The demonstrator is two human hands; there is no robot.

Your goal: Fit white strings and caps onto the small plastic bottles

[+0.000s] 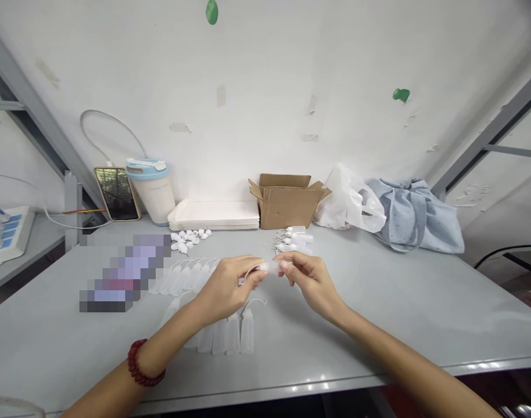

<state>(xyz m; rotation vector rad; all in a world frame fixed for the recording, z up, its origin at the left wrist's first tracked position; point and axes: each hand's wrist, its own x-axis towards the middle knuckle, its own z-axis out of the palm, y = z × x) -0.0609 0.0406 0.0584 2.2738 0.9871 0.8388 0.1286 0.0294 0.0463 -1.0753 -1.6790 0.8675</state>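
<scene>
Both hands meet above the middle of the grey table [379, 313]. My left hand [228, 288] and my right hand [308, 280] pinch the two ends of one small clear plastic bottle [271, 266], held sideways between them. A thin white tube curls down from it. Below my hands stands a row of several similar clear bottles [230, 335]. A second row of bottles [185, 276] lies further back on the left. A small heap of bottles [295, 239] lies behind my right hand. White caps [189, 238] are scattered near the back.
Against the wall stand a phone [116, 193], a white tub with a blue lid [151, 188], a stack of white trays [215, 216], an open cardboard box [286, 200], a white plastic bag [350, 200] and a blue cloth bag [416, 215]. A pixelated patch covers the left.
</scene>
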